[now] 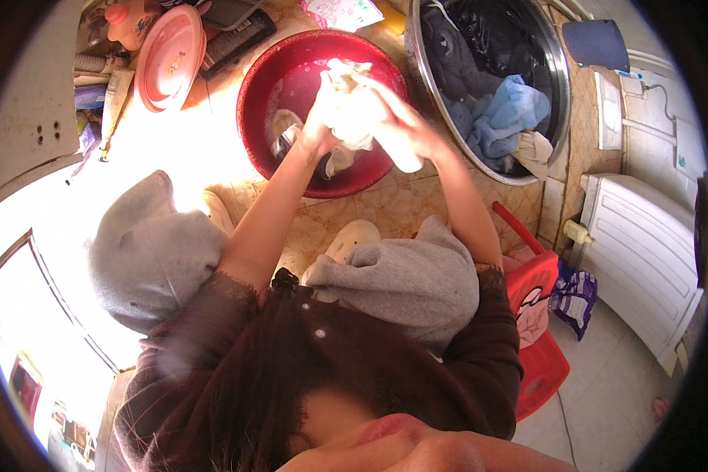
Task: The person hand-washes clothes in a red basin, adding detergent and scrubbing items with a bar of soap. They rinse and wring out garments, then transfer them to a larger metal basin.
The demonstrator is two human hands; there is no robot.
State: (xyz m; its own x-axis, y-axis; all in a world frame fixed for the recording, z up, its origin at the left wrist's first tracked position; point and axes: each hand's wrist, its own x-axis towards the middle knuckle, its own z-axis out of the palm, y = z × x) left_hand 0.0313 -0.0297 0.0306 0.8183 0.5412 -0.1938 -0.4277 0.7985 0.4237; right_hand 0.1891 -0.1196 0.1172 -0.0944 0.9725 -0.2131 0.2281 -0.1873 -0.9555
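Note:
Over a red plastic basin [354, 187], bright sunlight washes out much of a white cloth [349, 121]. My left hand [320, 125] grips its left side. On the other side my right hand [412, 128] holds the same bunched cloth. A pale, smooth-edged end [406, 158] sticks out below my right hand; glare hides whether it belongs to the cloth. Beneath my hands the basin contains sudsy water [295, 79]. Some light and dark fabric [284, 133] lies in it, partly covered by my left wrist.
A large metal tub [560, 112] with dark and blue clothes stands right of the basin. At left a pink basin [168, 65] leans near a pink-capped jug [133, 26]. My knees flank the near side. A red plastic chair [543, 360] and a white radiator [637, 259] are at right.

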